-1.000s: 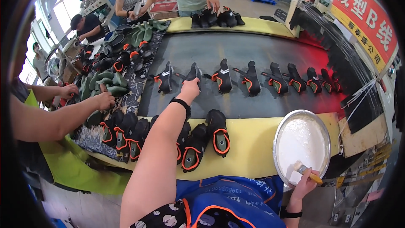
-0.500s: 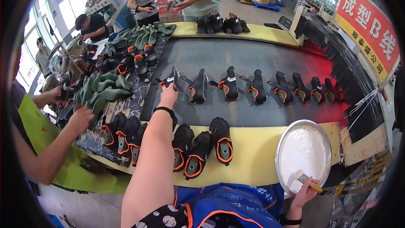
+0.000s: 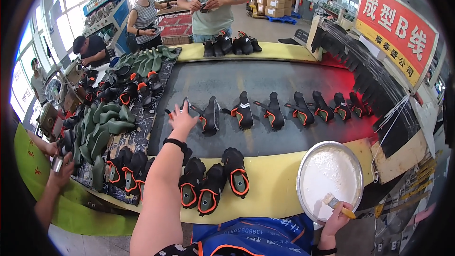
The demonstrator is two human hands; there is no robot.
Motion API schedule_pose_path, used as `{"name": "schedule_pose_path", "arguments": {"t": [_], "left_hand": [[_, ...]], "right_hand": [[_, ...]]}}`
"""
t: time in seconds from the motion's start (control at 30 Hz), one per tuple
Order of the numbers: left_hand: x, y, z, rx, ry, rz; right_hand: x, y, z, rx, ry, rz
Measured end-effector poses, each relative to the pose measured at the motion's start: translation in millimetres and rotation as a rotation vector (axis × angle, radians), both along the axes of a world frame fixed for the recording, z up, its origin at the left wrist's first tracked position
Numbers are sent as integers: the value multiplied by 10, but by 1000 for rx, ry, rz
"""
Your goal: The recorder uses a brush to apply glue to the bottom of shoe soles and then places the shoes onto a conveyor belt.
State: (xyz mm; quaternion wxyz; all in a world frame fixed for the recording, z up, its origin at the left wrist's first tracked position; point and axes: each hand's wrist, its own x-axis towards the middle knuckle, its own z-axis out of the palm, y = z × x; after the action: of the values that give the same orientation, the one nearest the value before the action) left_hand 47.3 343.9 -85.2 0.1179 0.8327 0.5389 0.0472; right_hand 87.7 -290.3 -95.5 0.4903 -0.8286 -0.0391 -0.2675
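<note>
My left hand [image 3: 184, 119] is open, its fingers spread over the leftmost black shoe upper [image 3: 186, 101] on the dark conveyor belt [image 3: 208, 148]. The hand covers much of that upper, and I cannot tell whether they touch. In my right hand [image 3: 336, 221] is a paintbrush [image 3: 346, 212] with a yellow handle. Its pale bristles rest at the near side of a round metal bowl [image 3: 359, 161] of thick white liquid. To the right of my left hand, a row of black shoe uppers with orange collars [image 3: 244, 114] runs along the belt toward a red glow.
Several orange-rimmed black shoes [image 3: 235, 173] stand on the near yellow ledge [image 3: 275, 175]. Green shoe lasts [image 3: 102, 137] are heaped at the left, beside a co-worker's hand [image 3: 59, 173] with a metal object. Another person [image 3: 213, 9] stands beyond the far ledge. A red-yellow sign [image 3: 395, 33] hangs at right.
My left hand's fingers have spread apart above the leftmost upper. The brush stays in my right hand over the bowl. The co-worker's hand at left has lowered. The whole view has shifted slightly.
</note>
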Motion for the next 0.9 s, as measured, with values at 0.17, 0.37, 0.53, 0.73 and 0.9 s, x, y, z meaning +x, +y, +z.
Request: {"name": "schedule_pose_path", "arguments": {"t": [0.17,0.37,0.53,0.73,0.9], "left_hand": [[495,54,678,74,-348,-127],[588,-49,870,-177,6,-679],[279,-777,531,-282,111,-1043],[-183,-1624,395,-482,228,-1191],[-329,-1806,392,-459,281,-1095]], "right_hand": [[21,-3,8,-34,-86,30],[-32,19,112,54,-69,40],[-3,-31,195,188,36,33],[125,-94,309,415,82,-47],[165,-79,250,342,13,-98]]}}
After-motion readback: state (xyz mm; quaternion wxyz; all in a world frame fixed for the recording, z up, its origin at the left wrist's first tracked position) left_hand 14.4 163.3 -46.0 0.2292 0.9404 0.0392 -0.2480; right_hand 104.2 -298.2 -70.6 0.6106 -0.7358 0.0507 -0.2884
